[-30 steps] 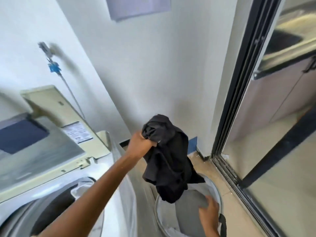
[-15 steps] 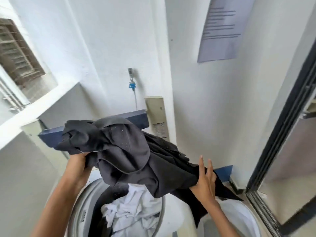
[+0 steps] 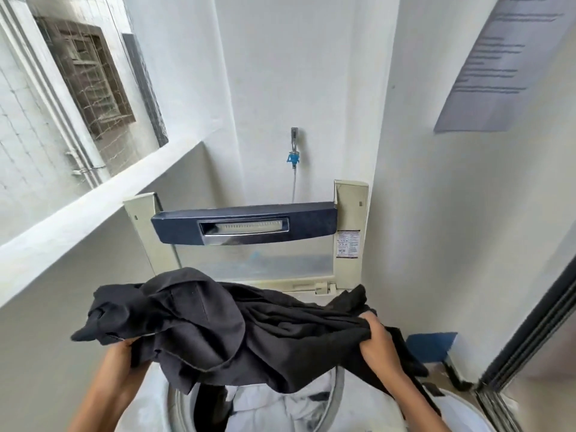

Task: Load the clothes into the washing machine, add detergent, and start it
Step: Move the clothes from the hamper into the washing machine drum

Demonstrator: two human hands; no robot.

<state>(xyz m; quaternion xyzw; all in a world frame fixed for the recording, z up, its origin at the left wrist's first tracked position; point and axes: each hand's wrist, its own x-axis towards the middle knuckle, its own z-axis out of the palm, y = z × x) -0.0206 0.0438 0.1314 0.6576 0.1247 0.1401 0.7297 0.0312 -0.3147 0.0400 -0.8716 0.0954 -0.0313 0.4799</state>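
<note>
Both hands hold a bundle of dark clothes [image 3: 237, 335] spread across the view, above the open mouth of the top-loading washing machine [image 3: 338, 391]. The left hand [image 3: 120, 358] is under the near left part of the bundle, its fingers curled up into the cloth and mostly hidden by it. The right hand [image 3: 378, 342] grips the right part from above, fingers closed over a fold of the fabric. The dark cloth sags between the two hands, with a loose end hanging down past the right wrist. Below it, inside the drum, lie white clothes [image 3: 280, 406], with a strip of dark fabric hanging down at their left. The machine's lid [image 3: 246, 222] stands raised at the far side, its dark blue handle bar facing the camera and a printed label [image 3: 348, 244] on its right frame. On the far wall above the lid sits a tap with a blue fitting [image 3: 293, 154] and a thin hose running down. A sheet of printed paper [image 3: 505, 63] hangs on the right wall, and a barred window [image 3: 90, 73] shows at the far left. The rim of a white basket [image 3: 461, 411] is at the near right.
</note>
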